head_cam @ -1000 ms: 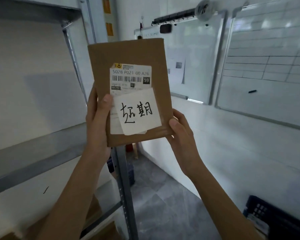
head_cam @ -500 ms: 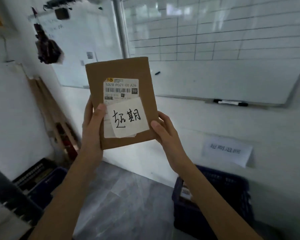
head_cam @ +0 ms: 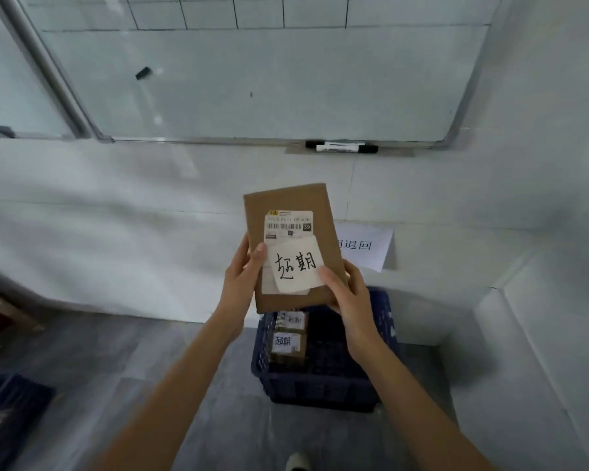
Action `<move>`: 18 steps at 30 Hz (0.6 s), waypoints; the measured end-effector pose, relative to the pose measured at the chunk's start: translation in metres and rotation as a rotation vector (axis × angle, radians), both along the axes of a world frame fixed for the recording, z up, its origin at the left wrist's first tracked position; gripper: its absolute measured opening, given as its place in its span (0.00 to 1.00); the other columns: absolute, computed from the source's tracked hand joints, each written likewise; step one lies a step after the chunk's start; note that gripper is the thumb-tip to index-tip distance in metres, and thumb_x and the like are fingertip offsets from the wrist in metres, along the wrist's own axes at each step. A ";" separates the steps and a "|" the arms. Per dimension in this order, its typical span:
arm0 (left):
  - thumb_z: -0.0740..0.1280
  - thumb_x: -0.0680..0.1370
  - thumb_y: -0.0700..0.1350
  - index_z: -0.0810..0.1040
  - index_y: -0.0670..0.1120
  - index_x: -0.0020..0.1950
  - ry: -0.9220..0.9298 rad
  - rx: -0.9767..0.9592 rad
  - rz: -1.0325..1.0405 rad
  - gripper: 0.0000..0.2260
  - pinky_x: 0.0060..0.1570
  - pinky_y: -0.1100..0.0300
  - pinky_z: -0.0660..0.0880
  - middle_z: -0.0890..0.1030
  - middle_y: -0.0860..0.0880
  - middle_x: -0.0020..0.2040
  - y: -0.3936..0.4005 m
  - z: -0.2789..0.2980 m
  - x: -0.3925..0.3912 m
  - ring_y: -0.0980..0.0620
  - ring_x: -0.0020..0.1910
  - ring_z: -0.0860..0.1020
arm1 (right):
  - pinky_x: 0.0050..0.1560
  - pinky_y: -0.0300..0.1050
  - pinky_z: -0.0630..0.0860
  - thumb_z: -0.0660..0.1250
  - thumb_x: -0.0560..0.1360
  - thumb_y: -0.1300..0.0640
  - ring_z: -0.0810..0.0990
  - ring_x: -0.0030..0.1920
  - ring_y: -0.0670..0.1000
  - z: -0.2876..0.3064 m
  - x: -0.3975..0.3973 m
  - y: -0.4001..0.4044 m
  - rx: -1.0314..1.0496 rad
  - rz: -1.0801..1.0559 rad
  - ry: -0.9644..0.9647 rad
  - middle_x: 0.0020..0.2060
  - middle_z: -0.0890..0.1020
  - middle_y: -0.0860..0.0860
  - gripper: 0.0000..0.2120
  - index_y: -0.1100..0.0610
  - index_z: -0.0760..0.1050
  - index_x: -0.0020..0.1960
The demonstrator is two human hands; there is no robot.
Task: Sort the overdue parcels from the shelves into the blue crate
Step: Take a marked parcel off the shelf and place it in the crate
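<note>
Nearest: both forearms reach fwd, holding one flat brown parcel point(head_cam: 288, 246) upright, above and just in front of the blue crate point(head_cam: 320, 385) on the floor. Left hand point(head_cam: 240, 283) grips the parcel's left edge, thumb pressed on the front by the shipping label point(head_cam: 288, 223), fingers curled behind. Right hand point(head_cam: 349, 295) pinches the lower right corner, thumb on the handwritten white note point(head_cam: 296, 266), other fingers behind, so can't tell how they lie. Risks, as I judge: the note looks only loosely stuck, its right edge lifting, so a thumb slide on release could peel it off and the overdue mark is lost; dropping from this height could tip the parcel onto the crate's rim or out the far side vs. landing flat; it could also land face down & hide the label. Crate contents: at least two brown parcels point(head_cam: 288, 341) stacked along its left side, both w/ white notes; right half dark, can't tell what's there. Farther: paper sign point(head_cam: 368, 248) on the wall behind the crate, then whiteboard point(head_cam: 252, 79) w/ markers point(head_cam: 342, 147) on its tray.
</note>
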State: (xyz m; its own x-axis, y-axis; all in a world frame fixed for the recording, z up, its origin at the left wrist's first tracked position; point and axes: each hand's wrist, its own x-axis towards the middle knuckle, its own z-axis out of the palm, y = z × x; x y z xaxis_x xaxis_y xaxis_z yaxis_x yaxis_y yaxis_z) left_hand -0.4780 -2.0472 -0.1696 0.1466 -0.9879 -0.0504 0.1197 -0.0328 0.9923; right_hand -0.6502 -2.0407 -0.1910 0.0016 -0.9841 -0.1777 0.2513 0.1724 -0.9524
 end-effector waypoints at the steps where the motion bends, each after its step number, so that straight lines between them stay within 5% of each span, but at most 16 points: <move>1: 0.61 0.80 0.52 0.69 0.57 0.71 0.000 0.045 -0.015 0.19 0.51 0.50 0.81 0.82 0.49 0.60 -0.014 -0.017 -0.006 0.49 0.54 0.82 | 0.39 0.34 0.78 0.72 0.73 0.51 0.83 0.46 0.41 -0.015 -0.005 -0.008 0.048 -0.029 0.005 0.55 0.82 0.48 0.18 0.46 0.72 0.61; 8: 0.62 0.80 0.46 0.71 0.52 0.68 0.001 0.393 -0.085 0.15 0.38 0.63 0.80 0.82 0.47 0.55 -0.092 -0.160 -0.045 0.51 0.48 0.82 | 0.40 0.38 0.75 0.72 0.72 0.51 0.81 0.51 0.46 -0.139 -0.036 -0.050 0.403 -0.183 0.034 0.54 0.81 0.48 0.24 0.50 0.69 0.66; 14: 0.60 0.82 0.44 0.68 0.51 0.71 -0.042 0.597 -0.173 0.18 0.47 0.59 0.80 0.80 0.45 0.60 -0.138 -0.288 -0.073 0.49 0.53 0.80 | 0.40 0.40 0.74 0.72 0.73 0.52 0.81 0.48 0.45 -0.254 -0.065 -0.096 0.668 -0.205 0.022 0.53 0.83 0.49 0.24 0.53 0.72 0.67; 18: 0.58 0.83 0.46 0.63 0.50 0.75 -0.108 0.687 -0.200 0.20 0.61 0.47 0.75 0.77 0.45 0.66 -0.170 -0.369 -0.082 0.45 0.61 0.77 | 0.40 0.37 0.71 0.67 0.77 0.50 0.79 0.48 0.43 -0.327 -0.080 -0.129 0.755 -0.120 0.055 0.53 0.82 0.47 0.17 0.51 0.72 0.65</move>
State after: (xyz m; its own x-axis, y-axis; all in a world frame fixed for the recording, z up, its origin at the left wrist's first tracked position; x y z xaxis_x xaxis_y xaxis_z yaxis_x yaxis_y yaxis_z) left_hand -0.5599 -2.2167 -0.5386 0.0055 -0.7467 -0.6652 -0.0513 -0.6645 0.7455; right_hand -0.7301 -2.1701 -0.5184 -0.1263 -0.5888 -0.7984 0.2652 0.7555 -0.5991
